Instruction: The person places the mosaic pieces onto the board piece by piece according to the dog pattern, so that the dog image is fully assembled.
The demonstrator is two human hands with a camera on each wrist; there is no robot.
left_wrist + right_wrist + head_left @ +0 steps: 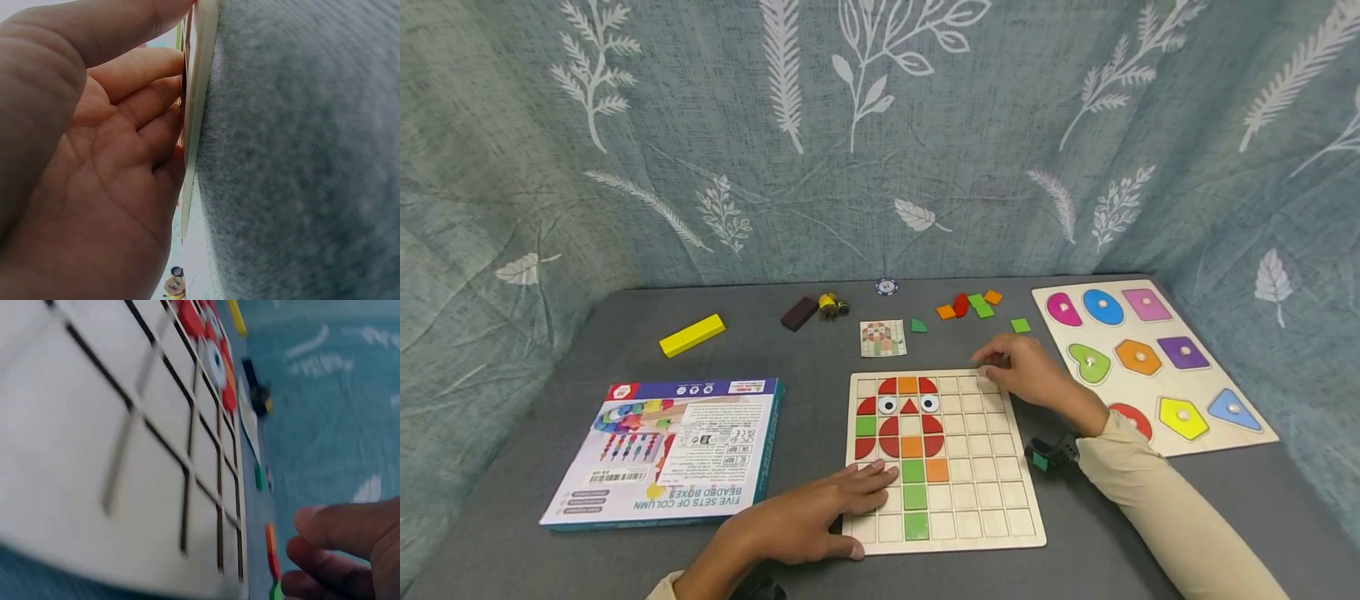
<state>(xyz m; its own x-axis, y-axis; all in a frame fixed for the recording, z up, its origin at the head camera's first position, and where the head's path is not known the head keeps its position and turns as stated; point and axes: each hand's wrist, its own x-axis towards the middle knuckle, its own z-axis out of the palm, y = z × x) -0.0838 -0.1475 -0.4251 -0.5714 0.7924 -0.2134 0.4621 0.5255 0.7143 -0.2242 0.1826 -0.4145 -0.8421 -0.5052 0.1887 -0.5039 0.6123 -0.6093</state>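
Observation:
A wooden grid board point(1030, 500) lies on the table with red, orange and green tiles set in its left half, forming a bird shape with two round eyes point(929, 403). My left hand point(808, 508) rests on the board's lower left side, fingers laid over the cells and thumb at the front edge. In the left wrist view its fingertips point(172, 62) touch the board's top. My right hand point(1022, 367) hovers at the far right corner, fingers loosely bent, with nothing visible between them. The right wrist view has that hand point(344, 550) beside the board's edge.
Loose tiles point(981, 306) lie beyond the board, near a small picture card point(883, 338) and a poker chip point(886, 287). A shape puzzle point(1112, 392) is at right. To the left are a boxed set point(670, 450), a yellow block point(692, 335) and a dark block point(800, 313).

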